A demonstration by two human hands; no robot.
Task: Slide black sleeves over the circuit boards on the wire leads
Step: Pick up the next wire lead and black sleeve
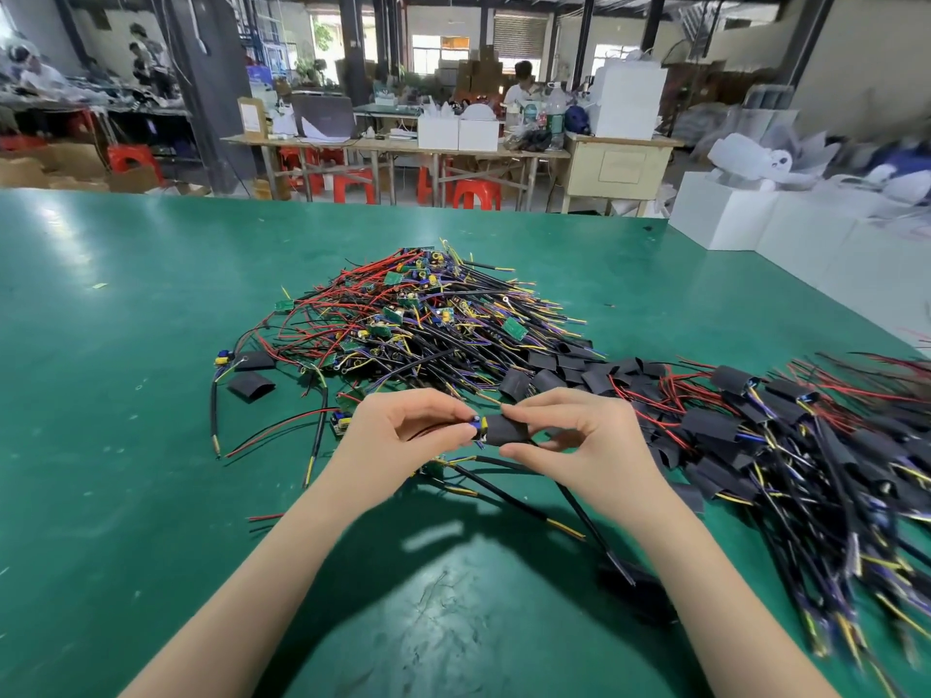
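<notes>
Both hands meet above the green table [126, 345], just in front of a big heap of loose wired boards [418, 314]. The left hand [398, 435] pinches one small circuit board [476, 424] between thumb and fingertips, only its blue and yellow end showing. The right hand [579, 445] pinches a black sleeve [506, 429] with thumb below and forefinger on top; the sleeve already covers most of that board, and its left edge sits just beside the left fingertips. Black leads [509, 496] trail from under the hands toward the near edge of the table. A cluster of empty sleeves [569, 370] lies just behind the right hand, touching the heap. To the right spreads a pile of finished leads [786, 445] with sleeves on, partly blurred. Two stray sleeves [250, 386] lie left of the heap, near a few single wires. Beyond the table stand wooden benches [393, 148], red stools [476, 193] and white boxes [720, 214]
</notes>
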